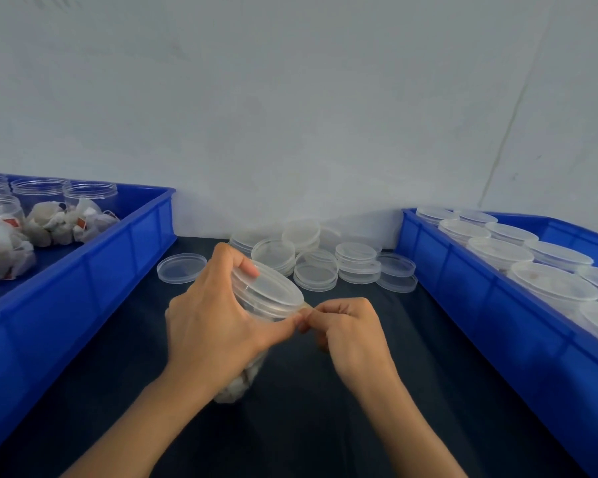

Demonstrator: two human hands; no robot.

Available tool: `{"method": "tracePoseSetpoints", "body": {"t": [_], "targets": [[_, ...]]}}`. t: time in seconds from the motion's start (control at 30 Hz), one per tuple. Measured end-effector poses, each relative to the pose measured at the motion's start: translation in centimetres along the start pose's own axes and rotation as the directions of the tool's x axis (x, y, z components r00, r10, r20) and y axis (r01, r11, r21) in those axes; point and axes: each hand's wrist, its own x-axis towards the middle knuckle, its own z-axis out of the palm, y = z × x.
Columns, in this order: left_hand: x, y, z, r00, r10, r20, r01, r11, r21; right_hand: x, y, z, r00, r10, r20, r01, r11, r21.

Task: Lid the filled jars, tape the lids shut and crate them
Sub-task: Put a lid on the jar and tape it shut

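The filled jar (256, 307) is tilted over the dark table (325, 408) – its lid (268, 284) is on. The left hand (214, 322) grips it around the top; the right hand (346, 329) pinches something small at the lid's edge – probably tape. A blue crate (497, 305) with lidded jars stands at right.

I see a dark table (325, 426) running back to a plain pale wall (290, 98), with a thin dark line (508, 129) slanting down its right side
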Motion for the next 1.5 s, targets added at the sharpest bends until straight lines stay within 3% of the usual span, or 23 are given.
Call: {"method": "tracePoseSetpoints", "body": {"t": [0.47,0.6,0.63,0.7,0.77,0.83,0.93,1.07,1.2,1.37,1.5], "targets": [[-0.4,-0.2,0.0,0.999,-0.054,0.008,0.054,0.997,-0.062,0.9,0.6,0.0,0.999,0.034,0.008,-0.034,0.996,0.085],[-0.4,-0.1,-0.1,0.995,-0.093,0.029,0.095,0.991,-0.096,0.9,0.4,0.6,0.999,0.038,0.022,-0.039,0.999,0.034],[-0.2,-0.6,-0.7,0.991,-0.126,0.052,0.134,0.971,-0.196,1.2,0.5,-0.3,0.998,0.051,-0.045,-0.052,0.999,-0.013],[0.4,-1.8,-2.3,0.984,-0.166,0.071,0.179,0.852,-0.492,2.3,1.5,-4.6,0.944,0.097,-0.316,-0.138,0.985,-0.108],[0.9,-3.8,-4.3,0.970,-0.240,-0.043,0.180,0.824,-0.537,2.0,2.4,-7.2,0.884,0.116,-0.452,-0.151,0.988,-0.044],[1.0,-4.2,-4.0,0.953,-0.287,-0.097,0.224,0.884,-0.411,1.2,2.5,-6.1,0.923,0.026,-0.385,-0.069,0.993,-0.099],[1.3,-2.8,-2.5,0.957,-0.285,-0.048,0.247,0.892,-0.380,0.9,1.9,-1.9,0.961,-0.110,-0.256,0.041,0.965,-0.261],[1.4,-2.8,-1.7,0.959,-0.282,-0.038,0.242,0.879,-0.411,1.1,2.2,-1.3,0.936,-0.276,-0.220,0.189,0.919,-0.345],[1.6,-3.0,-1.6,0.961,-0.276,-0.015,0.242,0.866,-0.438,0.9,2.8,-0.4,0.906,-0.419,-0.063,0.369,0.854,-0.367],[1.5,-3.3,-1.1,0.954,-0.299,0.025,0.276,0.843,-0.461,1.0,3.5,0.4,0.857,-0.486,0.172,0.504,0.722,-0.473],[1.4,-3.7,-0.5,0.944,-0.326,0.048,0.307,0.820,-0.483,1.2,3.9,1.1,0.827,-0.509,0.237,0.553,0.661,-0.508]]}}
